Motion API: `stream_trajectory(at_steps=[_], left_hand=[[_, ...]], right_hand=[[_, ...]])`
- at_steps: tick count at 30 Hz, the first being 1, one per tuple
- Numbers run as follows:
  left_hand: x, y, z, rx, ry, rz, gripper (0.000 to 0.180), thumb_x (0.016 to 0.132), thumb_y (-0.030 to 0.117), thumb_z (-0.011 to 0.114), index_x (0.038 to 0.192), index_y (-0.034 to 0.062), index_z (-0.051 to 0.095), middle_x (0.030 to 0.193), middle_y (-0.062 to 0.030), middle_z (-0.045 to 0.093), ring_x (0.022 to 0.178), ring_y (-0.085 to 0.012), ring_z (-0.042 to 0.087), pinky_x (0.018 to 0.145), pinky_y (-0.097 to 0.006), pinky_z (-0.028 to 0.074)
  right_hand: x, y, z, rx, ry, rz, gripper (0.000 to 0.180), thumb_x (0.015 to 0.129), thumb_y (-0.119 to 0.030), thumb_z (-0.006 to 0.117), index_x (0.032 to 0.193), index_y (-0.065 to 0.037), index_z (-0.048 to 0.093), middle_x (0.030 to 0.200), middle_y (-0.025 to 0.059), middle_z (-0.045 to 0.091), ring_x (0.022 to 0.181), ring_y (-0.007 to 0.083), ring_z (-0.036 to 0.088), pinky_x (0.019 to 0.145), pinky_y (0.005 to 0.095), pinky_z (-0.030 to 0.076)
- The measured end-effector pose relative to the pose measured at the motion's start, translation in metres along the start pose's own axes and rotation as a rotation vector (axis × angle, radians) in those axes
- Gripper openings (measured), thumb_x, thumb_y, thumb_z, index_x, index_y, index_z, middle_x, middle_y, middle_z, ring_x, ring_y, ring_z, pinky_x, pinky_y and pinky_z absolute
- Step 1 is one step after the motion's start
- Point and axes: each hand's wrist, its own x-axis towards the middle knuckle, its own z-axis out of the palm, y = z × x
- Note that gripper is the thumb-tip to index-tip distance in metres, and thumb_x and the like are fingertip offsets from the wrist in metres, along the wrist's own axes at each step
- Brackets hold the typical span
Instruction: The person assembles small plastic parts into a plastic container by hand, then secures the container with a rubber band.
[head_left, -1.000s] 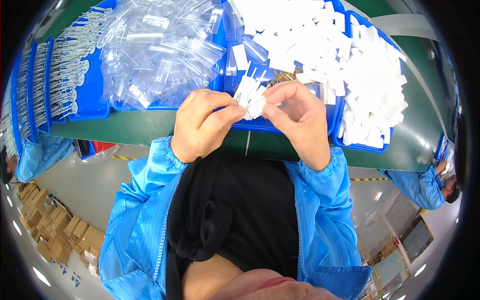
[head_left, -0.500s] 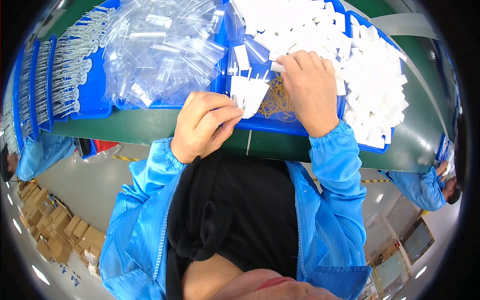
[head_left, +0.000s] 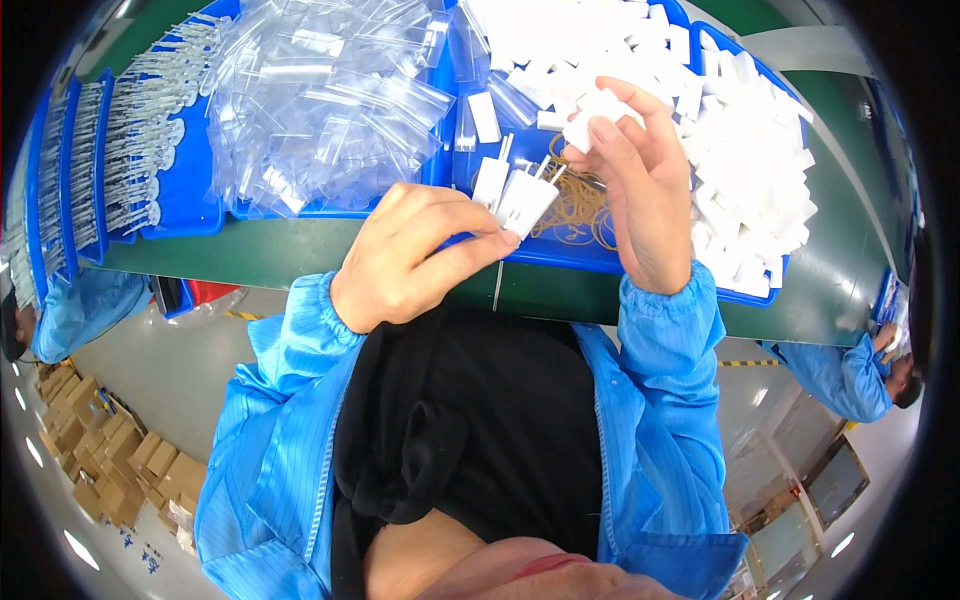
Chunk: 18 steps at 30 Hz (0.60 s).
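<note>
My left hand (head_left: pixel 420 250) pinches a white two-pin plug adapter (head_left: pixel 528 203) near its lower end, pins pointing up. A second white two-pin piece (head_left: pixel 490 183) sits close against it on the left; whether my fingers hold that one too is hidden. My right hand (head_left: pixel 645 165), raised palm partly upward, grips a white block-shaped piece (head_left: pixel 600 118) between thumb and fingers. Beneath and between the hands is a heap of tan rubber bands (head_left: pixel 575 210) in a blue tray (head_left: pixel 560 252). A single white block (head_left: pixel 484 117) lies in the tray behind the left hand's adapters.
Clear plastic bags (head_left: pixel 325 110) are piled at the left. White blocks fill the far tray (head_left: pixel 580 50) and the right-hand bin (head_left: pixel 750 190). Rows of slender pale pieces (head_left: pixel 150 120) stand far left. Co-workers in blue sit at both sides; cardboard boxes (head_left: pixel 120 450) are stacked on the floor.
My right hand has lifted from the tray and turned, bringing up a white block. My left hand has shifted slightly right, and its adapters have tilted and spread apart.
</note>
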Motion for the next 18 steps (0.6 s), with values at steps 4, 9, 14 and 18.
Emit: stream_trajectory(at_steps=[4, 9, 14, 18], left_hand=[[0.004, 0.002, 0.000, -0.023, -0.028, 0.042, 0.030, 0.069, 0.005, 0.079, 0.099, 0.0075, 0.074, 0.101, -0.0058, 0.070, 0.087, -0.0216, 0.065, 0.069, -0.030, 0.045], [0.004, 0.002, 0.001, -0.020, -0.019, 0.040, 0.028, 0.070, 0.004, 0.078, 0.098, 0.0065, 0.074, 0.104, -0.0065, 0.072, 0.086, -0.0209, 0.066, 0.069, -0.029, 0.044], [0.004, 0.002, 0.002, 0.003, -0.006, 0.024, 0.028, 0.070, 0.005, 0.078, 0.097, 0.0068, 0.074, 0.104, -0.0058, 0.072, 0.086, -0.0204, 0.065, 0.069, -0.029, 0.044], [-0.001, -0.001, 0.004, 0.031, -0.006, 0.013, 0.030, 0.067, 0.001, 0.079, 0.097, 0.0065, 0.074, 0.105, -0.0074, 0.071, 0.087, -0.0219, 0.065, 0.071, -0.030, 0.046]], right_hand=[[-0.005, 0.008, 0.001, 0.007, -0.006, 0.019, 0.037, 0.100, -0.018, 0.060, 0.133, -0.004, 0.053, 0.101, 0.0106, 0.069, 0.099, 0.0161, 0.065, 0.092, 0.0304, 0.049], [-0.005, 0.008, 0.003, -0.060, 0.059, 0.022, 0.033, 0.100, -0.019, 0.060, 0.129, -0.003, 0.055, 0.102, 0.0118, 0.070, 0.100, 0.0152, 0.064, 0.093, 0.0305, 0.049], [-0.009, 0.013, 0.004, -0.045, -0.033, 0.055, 0.024, 0.099, -0.017, 0.063, 0.119, -0.003, 0.061, 0.099, 0.0086, 0.071, 0.097, 0.0123, 0.065, 0.088, 0.0270, 0.050], [-0.014, 0.015, 0.008, -0.148, -0.107, -0.108, 0.015, 0.096, -0.012, 0.067, 0.109, -0.003, 0.066, 0.101, 0.0078, 0.069, 0.094, 0.0122, 0.066, 0.084, 0.0253, 0.051]])
